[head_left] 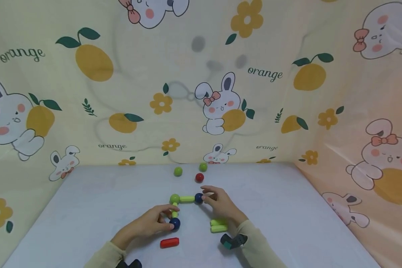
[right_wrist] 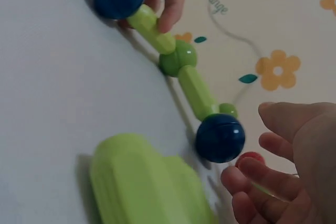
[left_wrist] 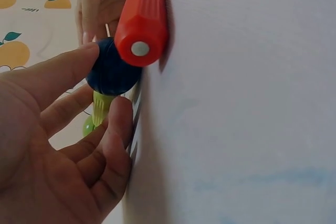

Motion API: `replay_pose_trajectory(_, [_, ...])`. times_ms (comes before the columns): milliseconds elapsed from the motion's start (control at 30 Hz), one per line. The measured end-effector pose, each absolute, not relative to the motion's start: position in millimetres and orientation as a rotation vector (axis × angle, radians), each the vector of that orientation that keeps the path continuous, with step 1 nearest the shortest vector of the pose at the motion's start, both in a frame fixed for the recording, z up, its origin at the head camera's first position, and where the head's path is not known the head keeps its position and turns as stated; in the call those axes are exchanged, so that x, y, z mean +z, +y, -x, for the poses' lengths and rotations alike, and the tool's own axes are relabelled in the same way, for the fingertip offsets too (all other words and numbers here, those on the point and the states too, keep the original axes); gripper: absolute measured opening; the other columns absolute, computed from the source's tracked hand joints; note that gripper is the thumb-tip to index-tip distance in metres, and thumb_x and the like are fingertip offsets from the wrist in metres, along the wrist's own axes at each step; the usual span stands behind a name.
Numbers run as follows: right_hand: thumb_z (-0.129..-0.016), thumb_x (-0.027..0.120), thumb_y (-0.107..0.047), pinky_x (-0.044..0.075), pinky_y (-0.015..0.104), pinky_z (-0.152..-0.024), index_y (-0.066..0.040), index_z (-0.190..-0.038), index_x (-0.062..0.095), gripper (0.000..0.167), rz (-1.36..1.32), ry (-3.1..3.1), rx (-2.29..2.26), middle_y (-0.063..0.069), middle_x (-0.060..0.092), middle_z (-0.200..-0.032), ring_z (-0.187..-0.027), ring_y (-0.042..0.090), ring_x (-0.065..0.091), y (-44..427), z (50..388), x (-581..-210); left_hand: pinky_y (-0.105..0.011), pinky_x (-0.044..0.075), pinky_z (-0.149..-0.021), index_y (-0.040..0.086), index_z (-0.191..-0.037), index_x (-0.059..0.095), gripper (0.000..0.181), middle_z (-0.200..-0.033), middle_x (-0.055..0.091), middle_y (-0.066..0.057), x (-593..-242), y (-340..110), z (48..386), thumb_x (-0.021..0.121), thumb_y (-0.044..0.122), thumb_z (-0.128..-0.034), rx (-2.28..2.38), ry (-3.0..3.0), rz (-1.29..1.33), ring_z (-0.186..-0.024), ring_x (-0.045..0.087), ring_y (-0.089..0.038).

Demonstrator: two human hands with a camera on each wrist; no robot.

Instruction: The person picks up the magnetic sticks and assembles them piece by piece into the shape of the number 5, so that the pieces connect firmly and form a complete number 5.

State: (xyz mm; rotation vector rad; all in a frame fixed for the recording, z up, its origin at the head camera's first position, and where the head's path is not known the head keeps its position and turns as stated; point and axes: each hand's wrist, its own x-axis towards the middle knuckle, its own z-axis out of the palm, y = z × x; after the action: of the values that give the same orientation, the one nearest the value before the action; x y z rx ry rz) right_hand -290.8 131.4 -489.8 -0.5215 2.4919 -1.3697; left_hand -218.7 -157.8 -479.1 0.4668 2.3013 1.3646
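Note:
An L-shaped chain of magnetic building pieces lies on the table. A green ball (head_left: 175,198) forms its corner, with a light-green rod (head_left: 187,199) running right to a blue ball (head_left: 198,198). A second light-green rod (right_wrist: 150,29) runs toward the near blue ball (left_wrist: 112,69). My left hand (head_left: 150,222) holds this near end, thumb against the blue ball and fingers around the rod's side. Beside the far blue ball is my right hand (head_left: 221,204), its thumb and fingers spread apart; in the right wrist view the ball is not between them.
A red rod (head_left: 169,242) lies near the left hand. Two light-green rods (head_left: 219,225) lie side by side below the right hand. Toward the back are a red ball (head_left: 199,177) and two green balls (head_left: 178,171), before a printed cloth backdrop (head_left: 187,130).

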Motion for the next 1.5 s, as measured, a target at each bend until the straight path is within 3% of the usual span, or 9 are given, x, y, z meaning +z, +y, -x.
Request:
replay_pose_trajectory(300, [-0.102, 0.061, -0.028, 0.055, 0.043, -0.093, -0.011, -0.141, 0.057, 0.043, 0.572, 2.612, -1.308, 0.015, 0.063, -0.135, -0.107, 0.022, 0.066, 146, 280, -480, -0.024, 0.046, -0.069, 0.013, -0.137, 0.058, 0.050, -0.111, 0.060, -0.008, -483, -155, 220, 0.075, 0.014, -0.0901, 1.373, 2.287, -0.480, -0.081, 0.055, -0.018])
replay_pose_trajectory(500, [-0.100, 0.064, -0.026, 0.051, 0.033, -0.087, -0.012, -0.136, 0.062, 0.039, 0.583, 2.581, -1.203, 0.009, 0.066, -0.131, -0.104, 0.018, 0.061, 167, 269, -473, -0.024, 0.046, -0.068, 0.013, -0.137, 0.059, 0.049, -0.111, 0.060, -0.008, -483, -154, 221, 0.075, 0.016, -0.0903, 1.371, 2.280, -0.486, -0.081, 0.055, -0.018])
replay_pose_trajectory(700, [-0.099, 0.065, -0.018, 0.048, 0.023, -0.081, -0.008, -0.133, 0.064, 0.035, 0.687, 2.449, -1.088, 0.008, 0.067, -0.115, -0.098, 0.016, 0.056, 182, 265, -466, -0.023, 0.046, -0.068, 0.014, -0.137, 0.058, 0.050, -0.111, 0.060, -0.008, -484, -155, 221, 0.076, 0.015, -0.0899, 1.374, 2.290, -0.487, -0.080, 0.054, -0.017])
replay_pose_trajectory(1133, [-0.093, 0.071, -0.009, 0.044, 0.023, -0.072, -0.007, -0.116, 0.073, 0.023, 0.720, 2.343, -0.999, 0.003, 0.063, -0.092, -0.086, 0.016, 0.052, 191, 261, -458, -0.023, 0.044, -0.066, 0.015, -0.137, 0.058, 0.051, -0.110, 0.061, -0.007, -486, -159, 218, 0.077, 0.017, -0.0892, 1.370, 2.299, -0.458, -0.079, 0.054, -0.017])
replay_pose_trajectory(1500, [-0.090, 0.073, -0.006, 0.045, 0.021, -0.069, -0.008, -0.105, 0.077, 0.017, 0.815, 2.335, -0.983, 0.004, 0.070, -0.092, -0.078, 0.011, 0.053, 190, 264, -458, -0.023, 0.043, -0.067, 0.015, -0.137, 0.057, 0.051, -0.108, 0.059, -0.006, -485, -156, 220, 0.076, 0.020, -0.0902, 1.370, 2.312, -0.444, -0.081, 0.052, -0.019])
